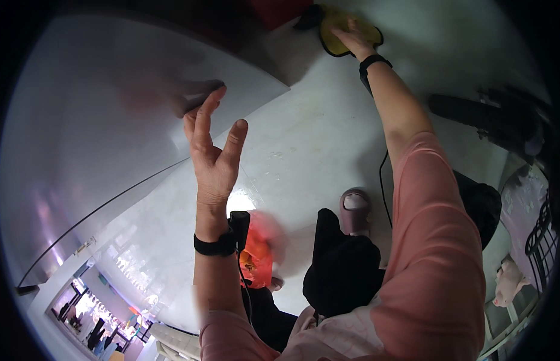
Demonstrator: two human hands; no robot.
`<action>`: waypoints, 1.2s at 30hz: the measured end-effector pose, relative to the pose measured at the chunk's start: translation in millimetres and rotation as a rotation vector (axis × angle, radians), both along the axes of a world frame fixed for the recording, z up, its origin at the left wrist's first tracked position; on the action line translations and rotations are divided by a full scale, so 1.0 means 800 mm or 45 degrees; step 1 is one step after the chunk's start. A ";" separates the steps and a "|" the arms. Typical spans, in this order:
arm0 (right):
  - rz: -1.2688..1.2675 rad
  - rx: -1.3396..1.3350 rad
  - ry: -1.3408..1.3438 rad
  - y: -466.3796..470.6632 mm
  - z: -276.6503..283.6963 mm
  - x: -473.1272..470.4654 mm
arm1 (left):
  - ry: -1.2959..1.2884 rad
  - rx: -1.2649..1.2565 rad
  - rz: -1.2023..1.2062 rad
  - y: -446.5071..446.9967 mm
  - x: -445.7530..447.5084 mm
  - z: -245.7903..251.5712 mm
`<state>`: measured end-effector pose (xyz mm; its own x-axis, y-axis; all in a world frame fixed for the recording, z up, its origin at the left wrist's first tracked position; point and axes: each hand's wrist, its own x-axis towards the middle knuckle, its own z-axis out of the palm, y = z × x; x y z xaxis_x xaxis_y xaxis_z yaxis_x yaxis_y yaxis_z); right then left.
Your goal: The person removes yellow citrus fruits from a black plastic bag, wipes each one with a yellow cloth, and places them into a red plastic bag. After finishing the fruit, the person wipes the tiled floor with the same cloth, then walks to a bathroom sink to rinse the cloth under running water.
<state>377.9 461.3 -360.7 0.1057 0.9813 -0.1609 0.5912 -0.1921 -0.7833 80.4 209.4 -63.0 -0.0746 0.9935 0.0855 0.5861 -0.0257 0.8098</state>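
Observation:
My left hand (pixel 212 144) is raised, fingers apart, against or just beside a large glossy light panel (pixel 104 90); a dark reflection shows at its fingertips. It holds nothing. Farther off at the top, my right hand (pixel 352 38) lies spread on a yellow, dark-edged flat item (pixel 332 34), perhaps a cloth or mat; whether its fingers grip it cannot be told. Dark straps are around both wrists. Below my left hand, a red plastic bag (pixel 259 252) with orange round things in it is near my left wrist.
A slippered foot (pixel 355 212) stands on the pale glossy floor (pixel 302 149). Black wheeled equipment (pixel 496 117) is at the right, above a wire basket (pixel 544 243) and a pink pig-shaped toy (pixel 510 282). A pale tufted seat (pixel 176 340) is at the lower left. Thin dark cables hang by both arms.

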 end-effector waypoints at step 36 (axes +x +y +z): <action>0.687 0.549 -0.722 -0.056 -0.032 -0.134 | -0.008 0.020 0.026 0.002 -0.008 -0.012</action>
<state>270.9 416.5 -386.5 -0.4366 0.8835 0.1697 0.8363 0.4681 -0.2853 73.7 211.2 -72.3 -0.0955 0.9903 0.1004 0.5815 -0.0264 0.8131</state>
